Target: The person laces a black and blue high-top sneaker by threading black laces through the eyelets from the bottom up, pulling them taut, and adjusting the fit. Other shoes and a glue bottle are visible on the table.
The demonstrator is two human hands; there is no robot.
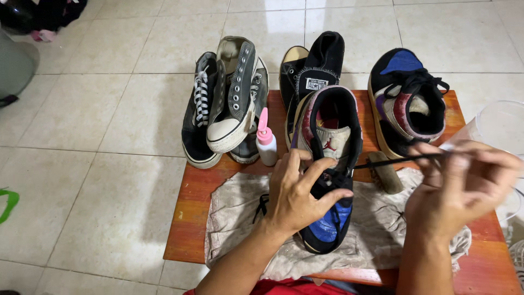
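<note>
the left hand rests fingers spread on top of a black, blue and maroon high-top sneaker at the centre of the frame, pressing it down over the lacing, not closed around anything. the right hand, at the right edge, pinches a black shoelace between thumb and fingers; the lace runs taut from that pinch leftward to the sneaker's eyelets. the sneaker lies toe toward the lower edge on a crumpled, stained beige cloth, which covers the near part of a low reddish wooden table. just right of the sneaker a wooden scrub brush lies on the table, under the stretched lace. a small white bottle with a pink nozzle stands just left of the sneaker's collar. the matching sneaker sits at the upper right of the table, laced. behind the held shoe a black high-top canvas shoe stands at the table's far edge. left of it, a pile of grey-black canvas high-tops with white toe caps hangs over the table's corner. a clear plastic container shows at the right edge; what is in it cannot be told. pale floor tiles surround the table.
</note>
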